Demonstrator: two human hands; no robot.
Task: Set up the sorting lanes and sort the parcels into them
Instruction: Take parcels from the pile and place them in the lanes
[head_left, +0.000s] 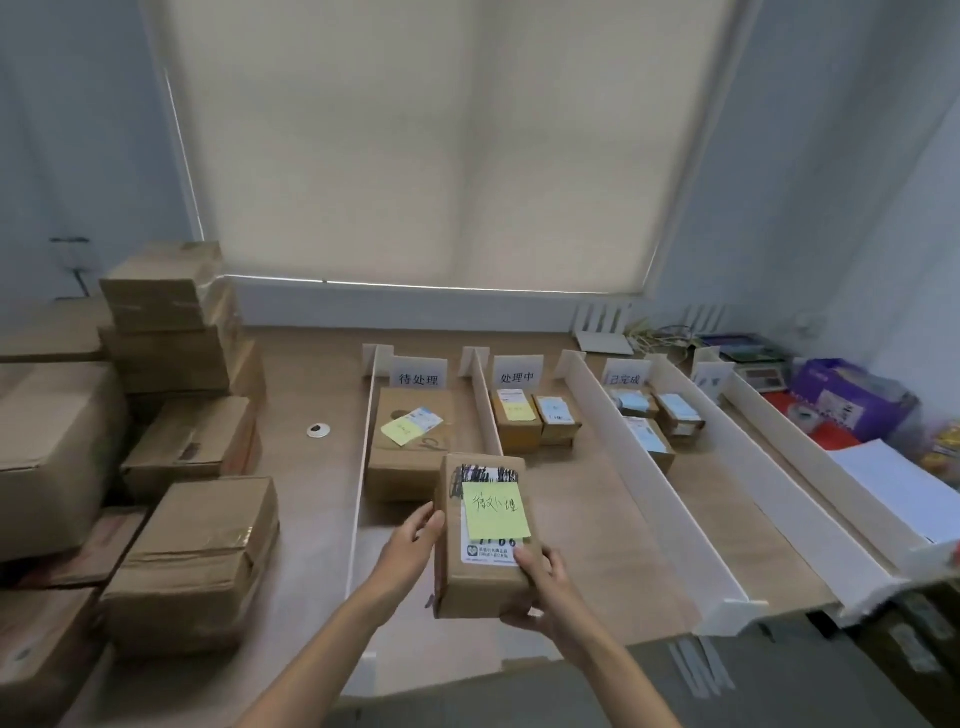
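I hold a small cardboard parcel (480, 577) with a white label and a yellow-green sticky note above the near end of the leftmost lane. My left hand (410, 545) grips its left side. My right hand (540, 592) grips its lower right corner, thumb on the label. White divider strips (649, 478) mark several lanes, each with a white sign card (418, 375) at the far end. A larger parcel (408, 452) lies in the leftmost lane. Two small parcels (535, 423) sit in the second lane, three (654, 415) in the third.
Stacks of brown cartons (192, 556) fill the table's left side. At the right stand a purple pack (847, 395), a scale (761, 371), a tape roll (802, 414) and white sheets (893, 488). A window blind hangs behind.
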